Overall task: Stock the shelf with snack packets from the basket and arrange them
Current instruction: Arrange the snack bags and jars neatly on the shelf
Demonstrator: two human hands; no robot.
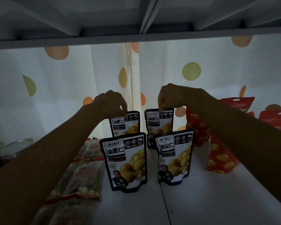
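Black-and-white chestnut snack packets stand upright on the white shelf (193, 200) in two rows. My left hand (109, 102) pinches the top edge of the back left packet (126, 125). My right hand (170, 96) pinches the top edge of the back right packet (161, 122). Closer to me, the front left packet (125, 161) and the front right packet (175, 156) stand free, partly hiding the back ones. No basket is in view.
Red packets (221, 158) with yellow spots stand to the right. Pale flat packets (83, 174) lie stacked at the left, with jars (15, 150) beyond them. The upper shelf (136, 36) hangs overhead. A dotted curtain (63, 82) closes the back.
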